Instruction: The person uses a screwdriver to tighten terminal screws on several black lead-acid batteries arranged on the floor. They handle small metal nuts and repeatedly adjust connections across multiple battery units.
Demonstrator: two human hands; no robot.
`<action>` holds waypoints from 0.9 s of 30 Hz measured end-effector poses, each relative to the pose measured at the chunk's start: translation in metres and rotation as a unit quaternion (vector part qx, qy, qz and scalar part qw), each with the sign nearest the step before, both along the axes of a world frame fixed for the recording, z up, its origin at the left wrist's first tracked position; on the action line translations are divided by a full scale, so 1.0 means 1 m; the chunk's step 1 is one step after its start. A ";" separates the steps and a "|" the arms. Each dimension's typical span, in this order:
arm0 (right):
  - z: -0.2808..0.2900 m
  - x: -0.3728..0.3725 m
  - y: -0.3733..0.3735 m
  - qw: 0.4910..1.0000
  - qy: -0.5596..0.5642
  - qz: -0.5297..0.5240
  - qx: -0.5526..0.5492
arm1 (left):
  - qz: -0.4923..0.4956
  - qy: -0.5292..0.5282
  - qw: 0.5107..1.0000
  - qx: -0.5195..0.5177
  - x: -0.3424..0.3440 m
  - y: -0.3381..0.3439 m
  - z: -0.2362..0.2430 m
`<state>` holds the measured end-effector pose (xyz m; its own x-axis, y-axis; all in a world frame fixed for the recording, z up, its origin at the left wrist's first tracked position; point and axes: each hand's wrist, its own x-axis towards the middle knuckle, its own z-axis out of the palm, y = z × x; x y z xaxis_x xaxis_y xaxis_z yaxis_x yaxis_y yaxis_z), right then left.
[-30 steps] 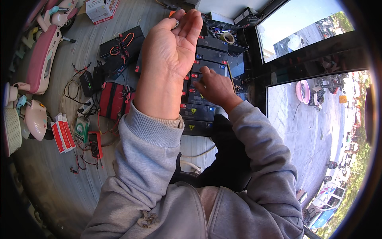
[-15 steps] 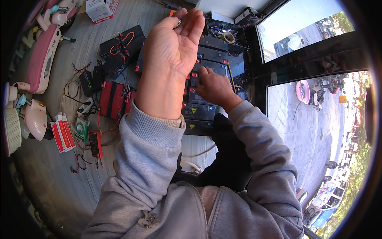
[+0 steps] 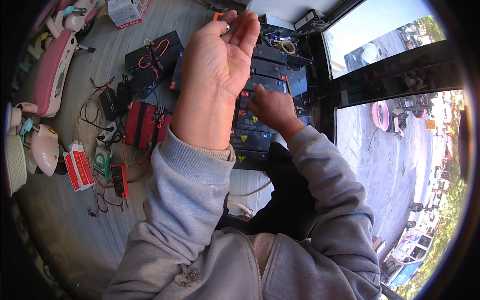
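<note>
My left hand [image 3: 217, 60] is raised palm up over a group of black batteries [image 3: 250, 145], fingers cupped around small metal bits [image 3: 227, 29] near the thumb. My right hand [image 3: 270, 107] is at the batteries beside a red terminal cap [image 3: 244, 93], its fingers curled; whatever is between the fingertips is hidden. Red and blue caps and yellow warning labels show on the batteries. Part of the group is hidden behind my left forearm.
Left are red battery packs [image 3: 137, 125], a red multimeter [image 3: 119, 182], cables, red-white boxes [image 3: 79, 166] and pink ride-on toys [image 3: 50, 75]. Behind are a tool tray with a tape roll [image 3: 288, 47] and a white carton [image 3: 127, 11]. Glass panels [image 3: 380, 35] line the right side.
My left hand has shifted slightly right with the small bits in it. My right hand's fingers have moved a little at the battery top, uncovering more of a yellow label below them.
</note>
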<state>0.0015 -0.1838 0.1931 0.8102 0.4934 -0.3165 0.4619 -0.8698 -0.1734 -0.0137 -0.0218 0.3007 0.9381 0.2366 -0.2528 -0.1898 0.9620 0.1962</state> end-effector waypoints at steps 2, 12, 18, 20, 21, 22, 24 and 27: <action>0.000 0.001 -0.001 1.000 0.006 -0.015 -0.014 | 0.003 0.002 1.000 0.000 0.000 0.000 0.000; -0.001 0.000 0.001 1.000 -0.012 -0.006 -0.004 | 0.004 0.004 1.000 0.000 0.000 0.000 0.002; -0.002 -0.006 -0.002 0.994 -0.092 0.018 0.057 | 0.006 0.005 1.000 -0.001 0.000 0.000 0.002; -0.006 -0.008 -0.001 0.985 -0.107 0.070 0.119 | 0.005 0.004 1.000 -0.002 0.000 0.000 0.002; -0.008 -0.008 -0.001 0.984 -0.096 0.080 0.127 | 0.005 0.004 1.000 0.000 0.000 0.000 0.002; -0.009 -0.006 0.000 0.985 -0.094 0.089 0.116 | 0.007 0.000 1.000 -0.004 0.000 0.000 0.002; -0.009 -0.001 0.000 0.995 -0.054 0.072 0.045 | 0.008 0.005 1.000 0.005 0.000 0.001 0.002; -0.005 0.004 0.000 0.999 -0.019 0.003 -0.025 | 0.007 0.010 1.000 0.009 -0.001 0.001 0.003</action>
